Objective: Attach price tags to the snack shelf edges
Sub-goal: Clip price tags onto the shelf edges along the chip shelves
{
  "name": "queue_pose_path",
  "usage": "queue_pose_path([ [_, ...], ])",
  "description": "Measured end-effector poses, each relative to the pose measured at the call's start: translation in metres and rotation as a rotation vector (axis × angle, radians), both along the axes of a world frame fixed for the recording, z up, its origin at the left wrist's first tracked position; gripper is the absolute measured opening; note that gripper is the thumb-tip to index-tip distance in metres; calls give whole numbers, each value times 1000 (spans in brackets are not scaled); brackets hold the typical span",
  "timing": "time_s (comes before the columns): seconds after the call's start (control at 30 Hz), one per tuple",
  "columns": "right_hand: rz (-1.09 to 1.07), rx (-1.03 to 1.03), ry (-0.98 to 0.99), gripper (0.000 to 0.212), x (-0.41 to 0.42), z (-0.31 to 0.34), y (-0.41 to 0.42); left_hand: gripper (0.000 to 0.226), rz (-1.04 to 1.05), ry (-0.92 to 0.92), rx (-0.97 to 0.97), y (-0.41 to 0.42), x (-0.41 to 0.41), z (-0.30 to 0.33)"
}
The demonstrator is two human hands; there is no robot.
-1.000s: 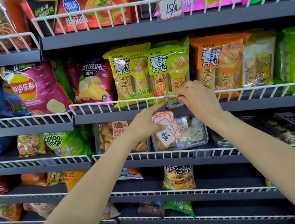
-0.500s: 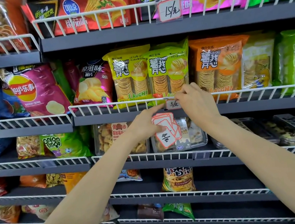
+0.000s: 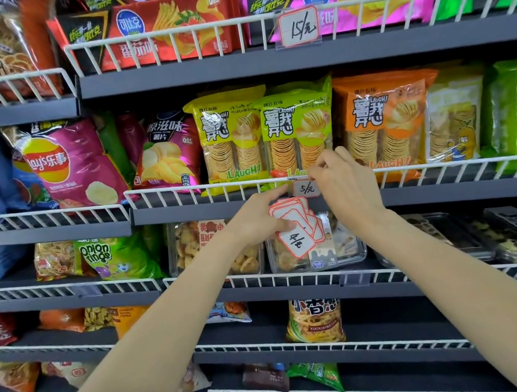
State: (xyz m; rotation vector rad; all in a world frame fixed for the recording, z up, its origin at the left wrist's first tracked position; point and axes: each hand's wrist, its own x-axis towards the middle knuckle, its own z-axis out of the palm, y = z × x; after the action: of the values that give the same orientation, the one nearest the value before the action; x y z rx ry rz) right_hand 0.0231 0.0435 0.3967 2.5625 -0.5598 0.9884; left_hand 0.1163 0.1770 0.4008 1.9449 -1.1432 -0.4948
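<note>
Standing shelf unit: the snack shelves (image 3: 262, 67) fill the view, with bags behind white wire rails.
Middle rail: the wire rail (image 3: 181, 195) in front of the green crisp bags (image 3: 297, 130) is where the work happens.
Right hand: the right hand (image 3: 342, 191) has its fingers curled on the top of the 5 yuan tag (image 3: 306, 189) at the rail, pinching it there.
Left hand: the left hand (image 3: 254, 220) grips the spare tags (image 3: 297, 227) as a fan, and its forefinger reaches to the left edge of the 5 yuan tag.
Change: compared with a second ago, both hands kept their places; the tag now looks more level on the rail.
Meaning: I judge this tag is nearly fixed; the 15 yuan tag (image 3: 299, 28) above already hangs.
</note>
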Motion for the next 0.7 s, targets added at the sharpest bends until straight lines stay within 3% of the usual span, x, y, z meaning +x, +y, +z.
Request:
queue_pose_path([
  [0.1, 11, 98, 8, 21, -3, 0, -2, 69, 24, 10, -39, -1, 0, -3],
  [0.23, 256, 642, -157, 22, -21, -1, 10, 44, 143, 149, -277, 0, -4, -8],
  [0.3, 344, 917, -129, 24, -29, -3, 16, 31, 173, 282, -385, 0, -10, -11],
  [0.4, 439, 1280, -193, 17, -39, -7, 26, 28, 176, 436, -485, 1, -18, -14],
  [0.53, 485, 1378, -332, 14, -45, -10, 32, 26, 155, 553, -534, 4, -28, -17],
  [0.7, 469, 1345, -342, 14, -46, -16, 37, 15, 206, 568, -554, 10, -34, -22],
])
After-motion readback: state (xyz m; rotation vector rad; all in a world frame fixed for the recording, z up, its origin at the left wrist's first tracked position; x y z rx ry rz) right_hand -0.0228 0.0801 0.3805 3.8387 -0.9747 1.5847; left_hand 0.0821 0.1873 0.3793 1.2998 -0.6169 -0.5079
